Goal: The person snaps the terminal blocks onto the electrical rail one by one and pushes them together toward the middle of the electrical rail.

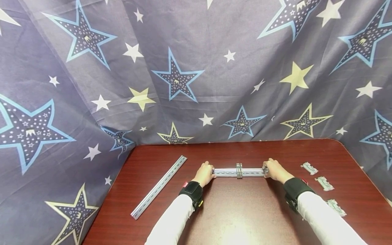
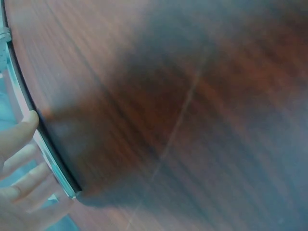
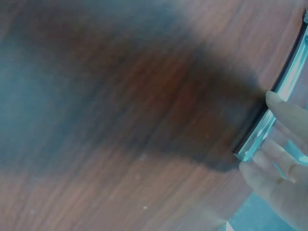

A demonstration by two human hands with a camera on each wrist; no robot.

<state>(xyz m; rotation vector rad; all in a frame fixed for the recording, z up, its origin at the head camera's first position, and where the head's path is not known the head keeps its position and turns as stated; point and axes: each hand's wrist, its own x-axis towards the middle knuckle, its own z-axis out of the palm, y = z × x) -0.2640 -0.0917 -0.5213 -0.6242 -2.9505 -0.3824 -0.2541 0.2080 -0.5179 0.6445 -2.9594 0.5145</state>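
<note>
A slotted metal DIN rail (image 1: pixel 225 173) lies crosswise in front of me, with a few thin terminal blocks (image 1: pixel 239 170) clipped side by side near its middle. My left hand (image 1: pixel 204 174) grips the rail's left end; in the left wrist view the thumb presses the near edge and the other fingers reach to the far side. At the opposite end, my right hand (image 1: pixel 275 170) holds the rail the same way. The right wrist view shows its thumb on the near edge of the rail (image 3: pixel 260 130), fingers behind.
Another slotted DIN rail (image 1: pixel 159 187) lies slanted on the left of the dark red wooden table (image 1: pixel 239 211). Three loose terminal blocks (image 1: pixel 324 183) are spread in a line at the right, beside my right forearm. A star-patterned curtain (image 1: pixel 214 102) hangs behind the table's far edge.
</note>
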